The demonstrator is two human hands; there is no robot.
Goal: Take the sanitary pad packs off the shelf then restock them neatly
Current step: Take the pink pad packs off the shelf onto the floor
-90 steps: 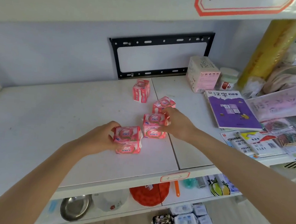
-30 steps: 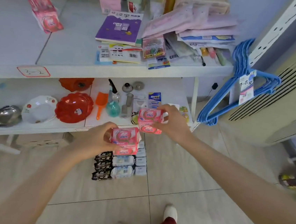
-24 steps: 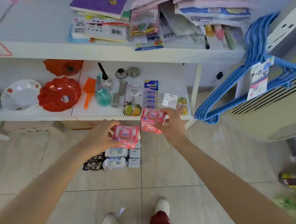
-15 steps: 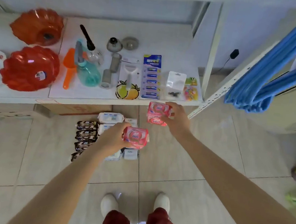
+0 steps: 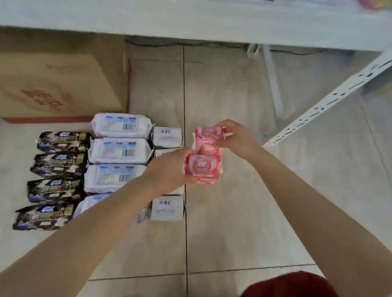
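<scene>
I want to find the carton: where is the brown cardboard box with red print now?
In the head view the brown cardboard box with red print sits on the floor at the left, under the white shelf, just behind the white-blue packs.

Glossy wrap, matt board

Pink packs (image 5: 204, 157) in shiny plastic film; box (image 5: 44, 86) of matt brown cardboard; floor (image 5: 231, 219) of smooth, faintly glossy tile.

Left hand (image 5: 171, 167) covers the middle white ABC packs (image 5: 168, 137) and the near side of its pink pad pack (image 5: 202, 168), the forearm crosses the lowest blue-white pack (image 5: 92, 201), and shelf items up top are cropped and blurred.
</scene>
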